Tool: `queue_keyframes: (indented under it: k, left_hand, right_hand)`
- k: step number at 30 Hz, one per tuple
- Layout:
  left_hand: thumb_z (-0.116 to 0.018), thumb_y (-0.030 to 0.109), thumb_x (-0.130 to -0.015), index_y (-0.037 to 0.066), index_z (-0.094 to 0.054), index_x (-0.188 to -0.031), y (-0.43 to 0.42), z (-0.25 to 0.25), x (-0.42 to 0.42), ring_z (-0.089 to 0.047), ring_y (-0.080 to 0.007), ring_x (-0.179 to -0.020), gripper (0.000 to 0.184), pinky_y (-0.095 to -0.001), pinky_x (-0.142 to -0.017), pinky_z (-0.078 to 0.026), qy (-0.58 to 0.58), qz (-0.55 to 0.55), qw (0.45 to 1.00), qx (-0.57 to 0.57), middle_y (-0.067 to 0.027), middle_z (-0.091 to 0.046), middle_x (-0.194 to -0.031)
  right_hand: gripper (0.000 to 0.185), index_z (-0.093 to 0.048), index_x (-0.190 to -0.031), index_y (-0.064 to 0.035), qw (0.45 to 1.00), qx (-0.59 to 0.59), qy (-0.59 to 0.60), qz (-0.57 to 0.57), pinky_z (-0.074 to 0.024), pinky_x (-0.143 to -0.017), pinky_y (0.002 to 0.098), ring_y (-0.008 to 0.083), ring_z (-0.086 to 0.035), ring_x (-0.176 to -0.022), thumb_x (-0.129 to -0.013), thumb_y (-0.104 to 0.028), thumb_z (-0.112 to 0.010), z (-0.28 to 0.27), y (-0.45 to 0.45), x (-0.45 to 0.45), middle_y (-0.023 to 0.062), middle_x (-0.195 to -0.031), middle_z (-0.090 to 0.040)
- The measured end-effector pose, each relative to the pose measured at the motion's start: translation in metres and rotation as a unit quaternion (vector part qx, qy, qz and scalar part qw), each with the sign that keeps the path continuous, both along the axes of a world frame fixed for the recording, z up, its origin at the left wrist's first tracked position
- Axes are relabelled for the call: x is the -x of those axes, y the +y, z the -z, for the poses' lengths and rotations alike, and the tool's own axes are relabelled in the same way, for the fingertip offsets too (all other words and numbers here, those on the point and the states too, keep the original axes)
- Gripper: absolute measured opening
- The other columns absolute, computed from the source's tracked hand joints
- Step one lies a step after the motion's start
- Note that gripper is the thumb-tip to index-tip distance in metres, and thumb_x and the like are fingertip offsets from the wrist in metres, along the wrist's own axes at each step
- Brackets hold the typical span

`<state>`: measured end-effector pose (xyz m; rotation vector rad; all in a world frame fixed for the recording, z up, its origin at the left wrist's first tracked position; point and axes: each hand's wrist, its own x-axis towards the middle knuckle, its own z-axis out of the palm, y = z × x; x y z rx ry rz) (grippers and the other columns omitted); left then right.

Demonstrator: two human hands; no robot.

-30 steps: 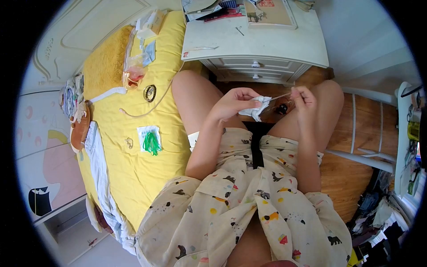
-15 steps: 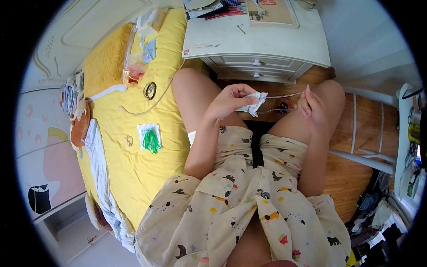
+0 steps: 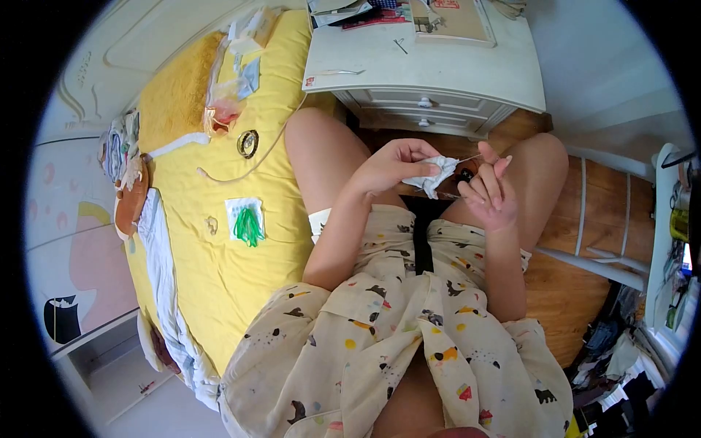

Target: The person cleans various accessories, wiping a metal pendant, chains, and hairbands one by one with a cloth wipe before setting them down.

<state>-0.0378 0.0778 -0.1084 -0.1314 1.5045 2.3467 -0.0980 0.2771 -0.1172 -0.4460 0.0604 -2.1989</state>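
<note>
My left hand (image 3: 398, 166) is closed on a crumpled white tissue (image 3: 432, 177), pinched between thumb and fingers above my lap. A thin silvery chain (image 3: 469, 158) runs from the tissue to my right hand (image 3: 491, 191). The part of the chain inside the tissue is hidden. My right hand has its fingers curled, with the chain held at the index finger and thumb. Beneath the hands, between my knees, a small dark object (image 3: 466, 175) shows partly; I cannot make out what it is.
On the left lies a yellow bed (image 3: 197, 292) with a packet of green strips (image 3: 249, 228), a dark round bangle (image 3: 248, 144) and a pale cable (image 3: 252, 173). A white drawer cabinet (image 3: 431, 77) stands ahead, with tweezers (image 3: 339, 71) on top. At right is a white metal frame (image 3: 583, 204).
My right hand has come closer to my left hand and turned, with its fingers more curled. The visible stretch of chain is shorter. The left hand and tissue shifted slightly right.
</note>
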Motion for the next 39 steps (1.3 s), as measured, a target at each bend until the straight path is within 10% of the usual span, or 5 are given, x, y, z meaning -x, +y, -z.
queue_keyframes:
  k: [12, 21, 27, 33, 39]
  left_hand:
    - [-0.065, 0.004, -0.081, 0.000, -0.060, -0.095, -0.012, 0.008, -0.007, -0.060, -0.0072, -0.074, 0.016, -0.0205, -0.066, -0.047, -0.002, 0.007, 1.000, 0.009, -0.0041, -0.065, -0.085]
    - [-0.065, 0.007, -0.082, 0.000, -0.059, -0.098, -0.003, -0.005, -0.007, -0.060, -0.0076, -0.074, 0.019, -0.0201, -0.064, -0.047, -0.003, -0.023, 1.000, 0.017, -0.0042, -0.065, -0.085]
    - [-0.064, 0.011, -0.084, -0.002, -0.058, -0.101, 0.005, -0.003, 0.001, -0.062, -0.0096, -0.077, 0.023, -0.0240, -0.067, -0.051, -0.037, -0.051, 0.998, -0.016, -0.0067, -0.065, -0.090]
    - [-0.053, 0.025, -0.092, 0.001, -0.058, -0.106, 0.009, -0.001, -0.002, -0.061, -0.0092, -0.079, 0.029, -0.0240, -0.069, -0.050, -0.130, -0.063, 0.981, -0.128, -0.0033, -0.064, -0.092]
    - [-0.048, 0.029, -0.094, -0.002, -0.057, -0.109, 0.004, -0.003, -0.002, -0.062, -0.0116, -0.083, 0.036, -0.0253, -0.073, -0.051, -0.149, 0.002, 0.973, -0.174, -0.0069, -0.064, -0.097]
  right_hand:
    - [0.036, -0.048, -0.126, -0.0049, 0.985, 0.085, -0.064, 0.134, -0.0367, -0.070, 0.0254, 0.0074, -0.040, -0.044, -0.096, -0.020, -0.036, -0.011, 0.031, 0.028, -0.0052, -0.051, -0.041]
    - [0.059, -0.024, -0.141, -0.0121, 0.918, -0.291, 0.159, 0.218, -0.0431, -0.076, 0.0328, 0.0189, -0.049, -0.103, -0.091, -0.026, -0.053, -0.036, 0.019, 0.016, 0.0102, -0.127, -0.044]
    - [0.056, -0.023, -0.142, -0.0092, 0.740, -0.494, 0.343, 0.300, -0.0417, -0.072, 0.0223, 0.0140, -0.051, -0.094, -0.092, -0.014, -0.050, -0.015, -0.008, 0.001, 0.0099, -0.111, -0.054]
    - [0.056, -0.029, -0.140, -0.0074, 0.723, -0.507, 0.363, 0.298, -0.0346, -0.063, 0.0184, 0.0071, -0.039, -0.065, -0.090, -0.006, -0.053, -0.006, -0.011, 0.001, -0.0019, -0.069, -0.041]
    - [0.058, -0.028, -0.139, -0.0042, 0.749, -0.500, 0.304, 0.311, -0.0306, -0.058, 0.0161, 0.0041, -0.036, -0.062, -0.087, -0.003, -0.055, -0.016, -0.009, 0.001, -0.0040, -0.067, -0.040]
